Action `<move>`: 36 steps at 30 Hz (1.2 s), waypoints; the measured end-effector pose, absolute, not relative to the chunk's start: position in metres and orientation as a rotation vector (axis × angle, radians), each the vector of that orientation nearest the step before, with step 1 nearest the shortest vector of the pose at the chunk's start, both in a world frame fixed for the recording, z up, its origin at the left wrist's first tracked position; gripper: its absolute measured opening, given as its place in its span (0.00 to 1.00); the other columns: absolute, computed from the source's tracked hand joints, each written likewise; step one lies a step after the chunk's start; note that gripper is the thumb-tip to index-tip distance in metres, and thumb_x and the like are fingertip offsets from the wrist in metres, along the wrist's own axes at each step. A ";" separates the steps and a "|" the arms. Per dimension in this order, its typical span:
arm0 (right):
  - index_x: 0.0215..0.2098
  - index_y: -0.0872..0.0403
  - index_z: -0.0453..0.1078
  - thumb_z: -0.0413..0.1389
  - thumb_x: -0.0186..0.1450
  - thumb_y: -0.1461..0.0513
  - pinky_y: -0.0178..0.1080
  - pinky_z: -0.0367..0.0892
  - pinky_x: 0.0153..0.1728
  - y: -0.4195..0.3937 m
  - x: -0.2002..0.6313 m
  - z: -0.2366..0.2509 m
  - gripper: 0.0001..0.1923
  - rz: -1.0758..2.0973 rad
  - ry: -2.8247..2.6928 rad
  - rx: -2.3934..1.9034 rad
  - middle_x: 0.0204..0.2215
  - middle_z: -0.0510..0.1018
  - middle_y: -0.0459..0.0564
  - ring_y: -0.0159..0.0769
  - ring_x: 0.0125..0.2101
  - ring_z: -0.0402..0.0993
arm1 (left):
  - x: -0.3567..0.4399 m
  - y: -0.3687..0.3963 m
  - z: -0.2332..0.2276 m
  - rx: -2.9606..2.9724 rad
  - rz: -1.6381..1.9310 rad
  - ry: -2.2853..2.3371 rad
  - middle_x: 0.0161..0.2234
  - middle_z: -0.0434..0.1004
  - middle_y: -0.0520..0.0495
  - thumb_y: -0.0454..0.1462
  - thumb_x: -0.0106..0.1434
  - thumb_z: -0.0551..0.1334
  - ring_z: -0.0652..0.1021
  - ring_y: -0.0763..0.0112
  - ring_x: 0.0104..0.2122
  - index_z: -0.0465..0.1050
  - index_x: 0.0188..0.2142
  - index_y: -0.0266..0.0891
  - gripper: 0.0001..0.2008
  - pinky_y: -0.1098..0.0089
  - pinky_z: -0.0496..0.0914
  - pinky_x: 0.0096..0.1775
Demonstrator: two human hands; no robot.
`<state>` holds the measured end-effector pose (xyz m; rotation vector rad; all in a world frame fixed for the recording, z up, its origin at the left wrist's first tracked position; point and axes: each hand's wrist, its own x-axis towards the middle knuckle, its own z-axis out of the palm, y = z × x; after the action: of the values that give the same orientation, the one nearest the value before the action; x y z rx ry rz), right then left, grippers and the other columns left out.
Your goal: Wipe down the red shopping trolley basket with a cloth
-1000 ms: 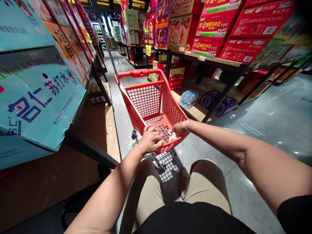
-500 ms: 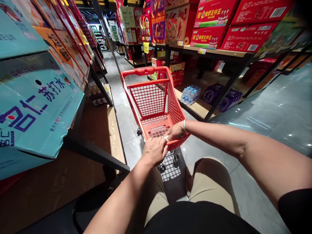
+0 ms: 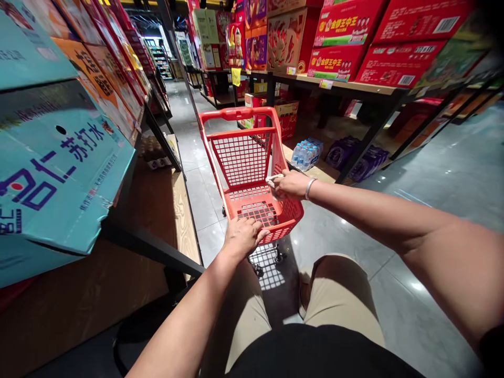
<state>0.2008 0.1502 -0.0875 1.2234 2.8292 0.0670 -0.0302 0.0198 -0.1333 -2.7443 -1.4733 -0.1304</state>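
Note:
A red plastic shopping cart [image 3: 244, 156] with grid walls stands in front of me on the grey floor, its basket bare inside. My left hand [image 3: 244, 236] is closed over the near left corner of its rim. Gripped in my right hand [image 3: 293, 185] is a whitish cloth [image 3: 274, 181], pressed at the right side wall of the basket near the top edge. Part of the cloth is hidden under the fingers. A light band circles my right wrist.
Light-blue cartons [image 3: 59, 168] on a shelf crowd close on the left. Along the right runs a shelf stacked with red boxes [image 3: 342, 31]; water bottles [image 3: 306, 153] and purple packs [image 3: 356, 157] lie on its lower board. A tiled aisle [image 3: 179, 100] leads away ahead.
My right hand has moved away from my left, forward and rightward from the near rim to the side wall, carrying the cloth. My left hand stays on the near rim.

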 end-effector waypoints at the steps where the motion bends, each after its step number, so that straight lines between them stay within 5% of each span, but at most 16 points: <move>1: 0.32 0.52 0.79 0.61 0.64 0.58 0.44 0.59 0.43 0.142 0.206 -0.084 0.07 0.057 2.822 1.253 0.43 0.79 0.53 0.48 0.46 0.66 | -0.029 0.020 -0.131 -2.749 -0.098 -1.484 0.39 0.82 0.44 0.50 0.75 0.51 0.79 0.60 0.41 0.77 0.41 0.41 0.21 0.61 0.65 0.44; 4: 0.42 0.52 0.80 0.52 0.71 0.58 0.47 0.58 0.47 0.102 0.215 -0.084 0.14 0.027 2.793 1.392 0.48 0.76 0.56 0.48 0.46 0.65 | -0.022 0.018 -0.127 -2.739 0.020 -1.551 0.43 0.82 0.40 0.47 0.75 0.51 0.79 0.58 0.46 0.77 0.44 0.38 0.19 0.61 0.68 0.45; 10: 0.48 0.52 0.76 0.54 0.67 0.68 0.46 0.62 0.52 0.010 0.213 -0.118 0.14 -0.386 3.088 1.672 0.49 0.73 0.56 0.44 0.50 0.67 | 0.006 0.004 -0.128 -2.750 0.026 -1.613 0.49 0.79 0.38 0.32 0.71 0.51 0.78 0.55 0.49 0.72 0.53 0.35 0.16 0.59 0.71 0.48; 13: 0.49 0.52 0.75 0.54 0.64 0.71 0.46 0.62 0.53 -0.005 0.222 -0.135 0.18 -0.398 3.284 1.724 0.50 0.73 0.55 0.43 0.51 0.68 | 0.019 0.000 -0.132 -2.809 -0.095 -1.549 0.49 0.78 0.37 0.38 0.71 0.55 0.78 0.55 0.49 0.72 0.53 0.34 0.15 0.59 0.71 0.51; 21: 0.42 0.54 0.79 0.56 0.58 0.71 0.49 0.61 0.54 0.094 0.251 -0.137 0.16 -0.154 3.307 1.642 0.50 0.75 0.57 0.47 0.54 0.69 | 0.021 0.007 -0.140 -2.841 -0.189 -1.522 0.49 0.78 0.42 0.41 0.74 0.53 0.78 0.59 0.49 0.69 0.57 0.39 0.17 0.61 0.71 0.50; 29: 0.41 0.54 0.80 0.58 0.58 0.66 0.49 0.65 0.58 0.239 0.228 -0.105 0.14 -0.308 3.151 2.184 0.50 0.75 0.56 0.46 0.50 0.70 | 0.023 0.006 -0.136 -2.802 -0.087 -1.622 0.45 0.79 0.46 0.40 0.75 0.51 0.80 0.62 0.45 0.72 0.50 0.43 0.13 0.65 0.72 0.41; 36: 0.43 0.55 0.79 0.54 0.60 0.69 0.49 0.69 0.55 0.126 0.228 -0.138 0.16 -0.489 3.369 1.929 0.45 0.73 0.56 0.43 0.47 0.72 | 0.014 0.015 -0.131 -2.796 -0.053 -1.696 0.43 0.79 0.45 0.46 0.76 0.48 0.81 0.61 0.43 0.73 0.49 0.44 0.17 0.65 0.72 0.40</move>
<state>0.2279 0.1258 -0.1380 1.9291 3.3688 -0.4892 0.0142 0.0152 -0.1307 -2.7961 -1.6959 -0.0535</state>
